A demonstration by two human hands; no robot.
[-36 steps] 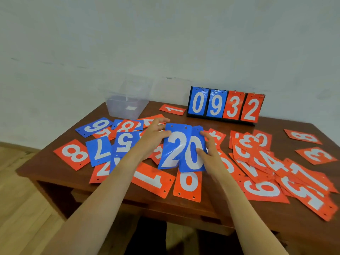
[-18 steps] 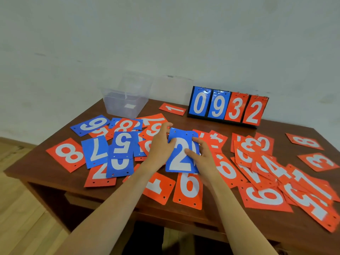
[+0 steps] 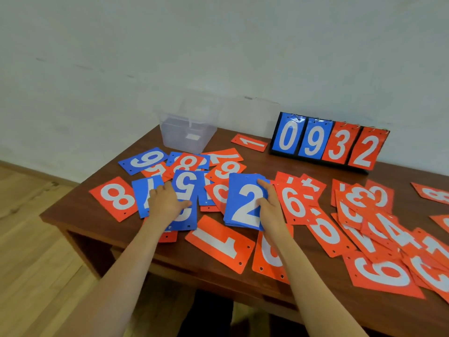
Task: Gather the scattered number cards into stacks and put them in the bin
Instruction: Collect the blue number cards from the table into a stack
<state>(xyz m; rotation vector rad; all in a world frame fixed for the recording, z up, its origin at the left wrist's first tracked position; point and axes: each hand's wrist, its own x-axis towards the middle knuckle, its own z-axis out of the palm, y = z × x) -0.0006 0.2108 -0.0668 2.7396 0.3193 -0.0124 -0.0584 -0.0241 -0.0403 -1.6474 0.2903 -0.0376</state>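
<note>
Several red and blue number cards lie scattered over the brown table [image 3: 73, 215]. My right hand [image 3: 271, 205] grips a small stack of blue cards [image 3: 244, 203] by its right edge, with a "2" on top. My left hand [image 3: 165, 203] rests flat on blue cards at the left, its fingers over a blue "7" [image 3: 143, 193] and a blue card below the blue "5" [image 3: 185, 184]. Whether it grips a card is unclear. The clear plastic bin [image 3: 187, 132] stands at the table's back left.
A black flip scoreboard [image 3: 328, 142] reading 0932 stands at the back against the wall. Red cards pile thickly at the right [image 3: 379, 227]. A red "1" [image 3: 221, 243] lies near the front edge. Wooden floor shows at the left.
Both hands were squaring the blue cards into one stack. My left hand has let go and moved left onto the blue cards there. My right hand alone holds the stack.
</note>
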